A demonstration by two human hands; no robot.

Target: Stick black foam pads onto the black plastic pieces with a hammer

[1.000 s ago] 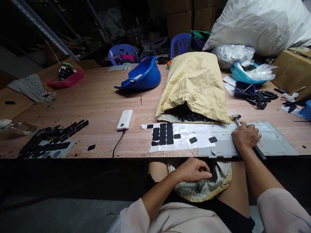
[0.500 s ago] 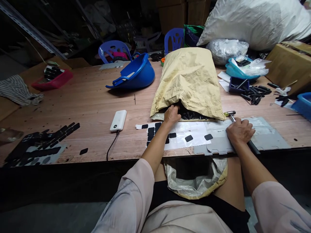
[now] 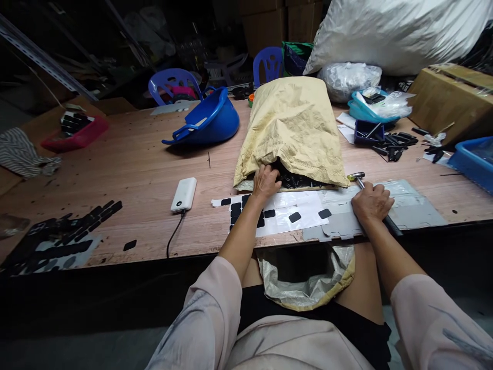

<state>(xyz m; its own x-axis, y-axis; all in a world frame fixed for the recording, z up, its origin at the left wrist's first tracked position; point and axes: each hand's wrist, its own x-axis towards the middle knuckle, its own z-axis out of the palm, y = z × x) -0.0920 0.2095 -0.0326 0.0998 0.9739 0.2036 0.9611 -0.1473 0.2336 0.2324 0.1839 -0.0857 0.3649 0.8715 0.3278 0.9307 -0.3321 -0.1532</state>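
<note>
A large yellow sack (image 3: pixel 296 118) lies on the table, its mouth toward me with small black parts (image 3: pixel 295 180) showing inside. My left hand (image 3: pixel 266 181) is at the left part of that mouth, fingers bent at its edge; whatever they hold is hidden. My right hand (image 3: pixel 372 201) is wrapped round a small hammer (image 3: pixel 392 226), whose head points away from me, above a grey board (image 3: pixel 412 205). Between my hands a white sheet (image 3: pixel 283 205) carries black rounded pads (image 3: pixel 295 217). An open sack (image 3: pixel 308 288) sits on my lap.
A white power bank (image 3: pixel 184 194) with a cable lies left. Farther off stand a blue basin (image 3: pixel 215 121) and a red tray (image 3: pixel 75 134). Black pieces (image 3: pixel 77 234) cover the left front. At the right are a small blue box (image 3: pixel 367 132), a carton (image 3: pixel 454 100) and a blue tub (image 3: pixel 473 159).
My left hand has shifted slightly at the sack's mouth, its fingers more spread over the edge. The whole view has moved slightly. My right hand still grips the hammer.
</note>
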